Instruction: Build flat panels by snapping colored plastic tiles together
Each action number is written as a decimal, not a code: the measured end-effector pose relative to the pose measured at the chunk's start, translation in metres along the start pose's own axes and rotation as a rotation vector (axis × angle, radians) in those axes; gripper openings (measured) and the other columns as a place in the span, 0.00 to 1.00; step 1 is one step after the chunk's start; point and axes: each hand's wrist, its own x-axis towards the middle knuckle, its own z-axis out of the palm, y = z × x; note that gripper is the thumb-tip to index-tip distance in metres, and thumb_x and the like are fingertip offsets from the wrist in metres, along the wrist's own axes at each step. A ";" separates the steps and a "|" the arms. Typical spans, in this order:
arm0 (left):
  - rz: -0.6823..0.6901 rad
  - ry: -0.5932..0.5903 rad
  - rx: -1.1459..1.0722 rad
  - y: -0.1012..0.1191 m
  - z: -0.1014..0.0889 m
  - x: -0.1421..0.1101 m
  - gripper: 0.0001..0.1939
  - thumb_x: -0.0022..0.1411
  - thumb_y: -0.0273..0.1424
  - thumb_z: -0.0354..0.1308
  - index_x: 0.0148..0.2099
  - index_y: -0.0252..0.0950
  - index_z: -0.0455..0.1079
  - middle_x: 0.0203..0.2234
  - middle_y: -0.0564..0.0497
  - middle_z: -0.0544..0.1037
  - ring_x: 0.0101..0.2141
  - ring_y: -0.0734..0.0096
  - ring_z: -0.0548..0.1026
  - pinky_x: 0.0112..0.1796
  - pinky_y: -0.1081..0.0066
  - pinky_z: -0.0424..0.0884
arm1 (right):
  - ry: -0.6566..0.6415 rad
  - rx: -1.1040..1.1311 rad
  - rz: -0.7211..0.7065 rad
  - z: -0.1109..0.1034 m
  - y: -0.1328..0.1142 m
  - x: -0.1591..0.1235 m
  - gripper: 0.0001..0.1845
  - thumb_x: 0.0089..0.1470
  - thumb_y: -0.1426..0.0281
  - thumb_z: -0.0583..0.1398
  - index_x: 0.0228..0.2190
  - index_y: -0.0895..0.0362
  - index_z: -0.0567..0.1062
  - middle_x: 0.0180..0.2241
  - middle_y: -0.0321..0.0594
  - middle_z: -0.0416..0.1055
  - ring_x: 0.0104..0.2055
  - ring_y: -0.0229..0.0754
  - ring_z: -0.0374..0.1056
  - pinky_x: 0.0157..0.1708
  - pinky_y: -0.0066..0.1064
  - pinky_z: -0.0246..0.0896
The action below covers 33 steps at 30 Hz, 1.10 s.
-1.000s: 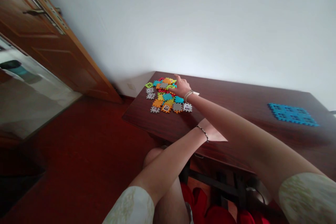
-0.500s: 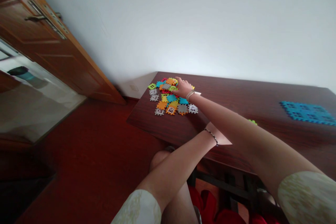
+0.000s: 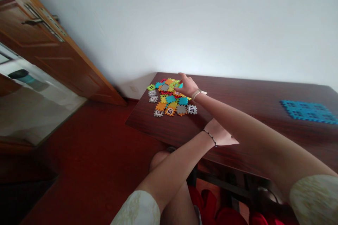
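Observation:
A heap of small colourful interlocking tiles (image 3: 169, 98) lies at the far left corner of a dark wooden table (image 3: 237, 102). My right hand (image 3: 187, 86) reaches across to the heap and rests on its far right side, fingers curled over the tiles; a watch is on that wrist. What the fingers grip is too small to make out. My left hand (image 3: 220, 134) lies on the table near the front edge, mostly hidden under my right forearm, a bead bracelet on its wrist.
A flat sheet of joined blue tiles (image 3: 307, 111) lies at the table's right end. A white wall backs the table. A wooden door with a handle (image 3: 37, 21) stands open at the left over a red floor. My knees are under the table.
My right hand has shifted slightly right and back along the heap's far edge. The left hand has stayed in place; the view has swayed a little.

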 end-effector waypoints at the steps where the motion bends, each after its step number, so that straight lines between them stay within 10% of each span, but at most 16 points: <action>1: -0.032 0.018 0.006 0.001 0.000 0.001 0.18 0.77 0.41 0.61 0.62 0.40 0.74 0.61 0.41 0.75 0.55 0.56 0.78 0.56 0.52 0.79 | 0.026 0.035 -0.009 -0.009 0.004 -0.003 0.50 0.55 0.58 0.70 0.71 0.58 0.60 0.50 0.53 0.80 0.55 0.64 0.71 0.55 0.54 0.68; 6: -0.165 0.106 0.029 0.006 0.002 0.005 0.33 0.75 0.54 0.57 0.67 0.34 0.71 0.65 0.33 0.72 0.67 0.39 0.67 0.67 0.42 0.62 | 0.146 0.121 -0.048 -0.061 0.024 -0.039 0.48 0.56 0.58 0.71 0.71 0.55 0.60 0.51 0.52 0.80 0.50 0.61 0.75 0.55 0.57 0.71; 19: -0.195 0.086 0.077 0.002 0.006 0.006 0.40 0.74 0.61 0.52 0.71 0.34 0.65 0.70 0.37 0.68 0.71 0.44 0.62 0.72 0.49 0.55 | 0.145 0.142 -0.085 -0.181 0.070 -0.237 0.45 0.61 0.55 0.69 0.73 0.50 0.60 0.54 0.51 0.78 0.47 0.53 0.80 0.51 0.52 0.82; 33: -0.202 0.139 0.000 -0.002 0.010 0.004 0.44 0.70 0.57 0.61 0.75 0.34 0.59 0.75 0.35 0.62 0.75 0.49 0.59 0.74 0.49 0.53 | 0.271 0.259 0.059 -0.185 0.102 -0.355 0.46 0.62 0.58 0.70 0.74 0.42 0.58 0.55 0.45 0.77 0.45 0.49 0.81 0.51 0.51 0.83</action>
